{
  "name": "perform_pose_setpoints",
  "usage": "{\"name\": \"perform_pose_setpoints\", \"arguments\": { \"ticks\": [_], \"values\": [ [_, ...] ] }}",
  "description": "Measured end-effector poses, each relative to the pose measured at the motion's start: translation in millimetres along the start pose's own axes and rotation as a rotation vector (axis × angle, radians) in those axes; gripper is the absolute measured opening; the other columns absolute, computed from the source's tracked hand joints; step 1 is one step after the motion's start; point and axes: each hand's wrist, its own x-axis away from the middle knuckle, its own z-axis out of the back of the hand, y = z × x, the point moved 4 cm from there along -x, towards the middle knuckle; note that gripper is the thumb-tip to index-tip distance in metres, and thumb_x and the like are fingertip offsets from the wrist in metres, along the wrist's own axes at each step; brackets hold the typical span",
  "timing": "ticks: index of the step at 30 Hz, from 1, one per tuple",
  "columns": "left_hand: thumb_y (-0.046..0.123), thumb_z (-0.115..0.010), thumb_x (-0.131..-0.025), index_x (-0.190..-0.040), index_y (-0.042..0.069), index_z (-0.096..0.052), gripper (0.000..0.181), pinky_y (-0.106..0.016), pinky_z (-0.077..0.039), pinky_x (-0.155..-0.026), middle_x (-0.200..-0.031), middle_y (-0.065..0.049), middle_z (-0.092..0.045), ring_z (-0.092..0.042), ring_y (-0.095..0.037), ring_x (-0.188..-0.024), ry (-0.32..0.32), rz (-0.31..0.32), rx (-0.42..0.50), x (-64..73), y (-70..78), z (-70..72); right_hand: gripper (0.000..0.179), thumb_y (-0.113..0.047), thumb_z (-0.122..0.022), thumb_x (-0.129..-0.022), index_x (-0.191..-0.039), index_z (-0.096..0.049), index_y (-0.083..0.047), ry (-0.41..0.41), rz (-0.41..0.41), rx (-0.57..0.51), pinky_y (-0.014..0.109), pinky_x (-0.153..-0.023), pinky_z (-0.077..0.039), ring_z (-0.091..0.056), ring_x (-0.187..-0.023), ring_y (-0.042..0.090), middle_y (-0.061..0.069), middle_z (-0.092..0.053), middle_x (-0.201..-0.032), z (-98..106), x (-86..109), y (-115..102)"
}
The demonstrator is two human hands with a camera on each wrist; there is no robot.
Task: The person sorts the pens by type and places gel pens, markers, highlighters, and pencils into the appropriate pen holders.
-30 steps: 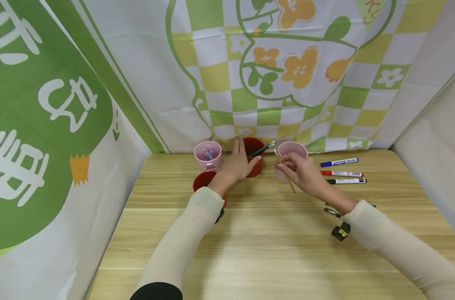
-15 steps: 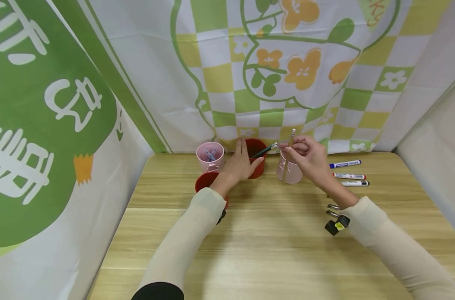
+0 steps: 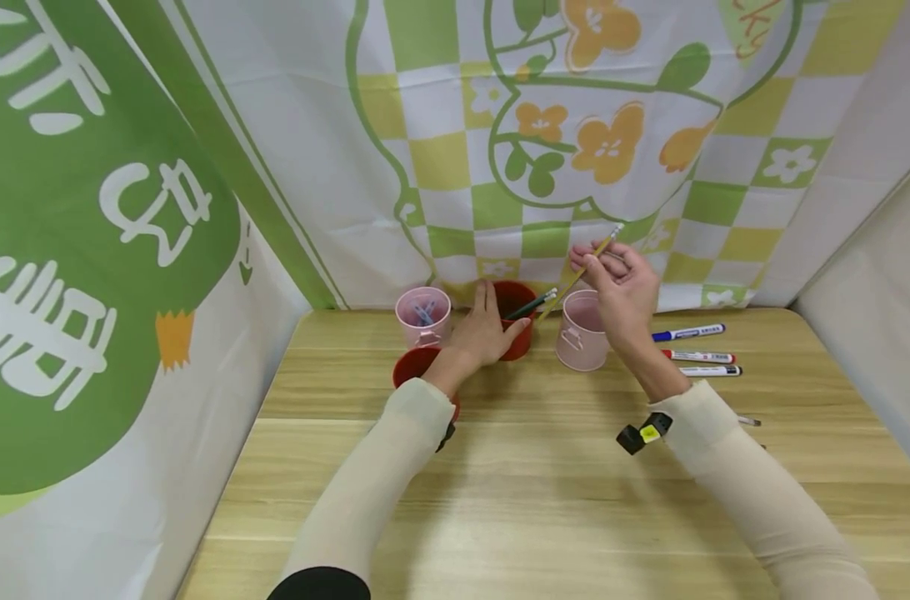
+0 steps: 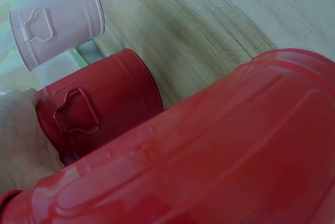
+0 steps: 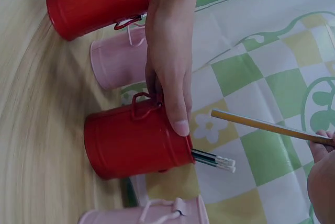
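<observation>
In the head view my right hand (image 3: 626,292) pinches a yellow pencil (image 3: 563,293), raised at a slant. Its white eraser end points up to the right, and its lower end hangs between a red bucket (image 3: 520,348) and a pink bucket (image 3: 584,348). My left hand (image 3: 477,335) rests against that red bucket, fingers straight along its left side and thumb across the front rim. Dark green pencils (image 3: 532,303) with white ends lean out of this bucket. The right wrist view shows the thumb on the rim and the yellow pencil (image 5: 261,125) apart from the bucket.
Blue (image 3: 687,332), red (image 3: 702,357) and black markers (image 3: 713,371) lie at the right. Left of my left hand stand a pink bucket (image 3: 427,337) with light blue items inside and another red bucket (image 3: 412,365), partly under my forearm. A patterned cloth (image 3: 492,167) hangs behind.
My right hand has lifted the pencil from in front of the right pink bucket, up and back, and turned it so its lower end points left. My left hand stays on the red bucket.
</observation>
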Motion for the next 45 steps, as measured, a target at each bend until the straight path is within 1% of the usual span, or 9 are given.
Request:
{"name": "perform_pose_setpoints", "arguments": {
  "ticks": [11, 16, 21, 25, 29, 33, 38, 41, 45],
  "values": [
    [0.069, -0.035, -0.095, -0.155, 0.002, 0.007, 0.1, -0.041, -0.039, -0.108, -0.164, -0.013, 0.004, -0.042, -0.033, -0.137, 0.007, 0.002, 0.0, -1.4, 0.0, -3.1, 0.019, 0.005, -0.066, -0.088, -0.104, -0.057, 0.012, 0.12, 0.004, -0.01, 0.039, -0.088, -0.054, -0.07, -0.097, 0.036, 0.03, -0.068, -0.104, 1.1, 2.3, 18.3],
    [0.067, -0.037, -0.095, -0.155, 0.001, 0.007, 0.1, -0.041, -0.039, -0.108, -0.164, -0.013, 0.004, -0.041, -0.033, -0.137, 0.007, 0.003, 0.005, -0.8, 0.7, -3.0, 0.018, 0.004, -0.066, -0.089, -0.104, -0.058, 0.009, 0.157, -0.001, 0.026, 0.039, -0.088, -0.054, -0.069, -0.097, 0.039, 0.028, -0.069, -0.104, 3.4, 6.5, 30.0],
    [0.066, -0.039, -0.095, -0.155, 0.001, 0.006, 0.099, -0.042, -0.04, -0.107, -0.164, -0.014, 0.002, -0.042, -0.034, -0.137, 0.01, 0.0, 0.01, -0.3, 1.2, -3.0, 0.019, 0.004, -0.067, -0.088, -0.103, -0.057, 0.01, 0.166, -0.011, 0.009, 0.039, -0.088, -0.054, -0.069, -0.097, 0.039, 0.028, -0.07, -0.103, 3.6, 10.9, 40.2],
    [0.067, -0.038, -0.095, -0.155, 0.002, 0.007, 0.099, -0.042, -0.042, -0.106, -0.164, -0.013, 0.005, -0.042, -0.034, -0.136, 0.001, 0.007, 0.011, 0.1, -0.4, -3.9, 0.023, 0.006, -0.068, -0.087, -0.105, -0.056, 0.015, 0.142, -0.003, 0.027, 0.036, -0.087, -0.054, -0.071, -0.096, 0.034, 0.031, -0.068, -0.104, 1.4, 15.9, 44.9],
    [0.067, -0.037, -0.095, -0.155, 0.002, 0.008, 0.099, -0.042, -0.041, -0.106, -0.164, -0.012, 0.006, -0.041, -0.034, -0.137, -0.002, 0.012, 0.012, -0.3, -1.7, -4.1, 0.023, 0.008, -0.067, -0.087, -0.104, -0.056, 0.018, 0.11, 0.035, 0.09, 0.032, -0.085, -0.055, -0.071, -0.097, 0.032, 0.032, -0.067, -0.104, -0.2, 19.1, 48.9],
    [0.067, -0.036, -0.096, -0.155, 0.002, 0.008, 0.099, -0.041, -0.041, -0.107, -0.164, -0.013, 0.005, -0.04, -0.032, -0.138, 0.002, 0.008, -0.002, -1.3, -1.5, -3.5, 0.023, 0.013, -0.064, -0.086, -0.105, -0.055, 0.022, 0.065, 0.061, 0.171, 0.032, -0.085, -0.055, -0.067, -0.101, 0.041, 0.035, -0.066, -0.104, -5.0, 22.0, 46.6],
    [0.067, -0.035, -0.096, -0.155, 0.001, 0.008, 0.099, -0.04, -0.04, -0.108, -0.164, -0.014, 0.004, -0.039, -0.032, -0.139, 0.004, 0.003, -0.01, -2.7, -1.0, -2.9, 0.027, 0.016, -0.062, -0.086, -0.11, -0.053, 0.023, 0.002, 0.016, 0.27, 0.033, -0.089, -0.054, -0.063, -0.106, 0.047, 0.038, -0.063, -0.109, -13.8, 27.3, 37.2],
    [0.067, -0.036, -0.096, -0.155, 0.001, 0.008, 0.098, -0.041, -0.039, -0.108, -0.164, -0.014, 0.004, -0.038, -0.032, -0.139, 0.003, 0.004, -0.004, -2.6, -0.6, -2.3, 0.031, 0.016, -0.062, -0.086, -0.114, -0.052, 0.023, -0.043, -0.01, 0.289, 0.035, -0.092, -0.052, -0.059, -0.111, 0.05, 0.04, -0.059, -0.115, -14.4, 28.4, 35.5],
    [0.067, -0.035, -0.096, -0.155, 0.002, 0.008, 0.098, -0.041, -0.04, -0.108, -0.164, -0.013, 0.005, -0.04, -0.032, -0.138, 0.001, 0.003, -0.003, -2.4, -0.4, -2.1, 0.034, 0.016, -0.063, -0.086, -0.117, -0.052, 0.023, -0.089, 0.016, 0.318, 0.034, -0.093, -0.052, -0.055, -0.112, 0.054, 0.041, -0.057, -0.118, -11.3, 27.0, 32.1]
  ]
}}
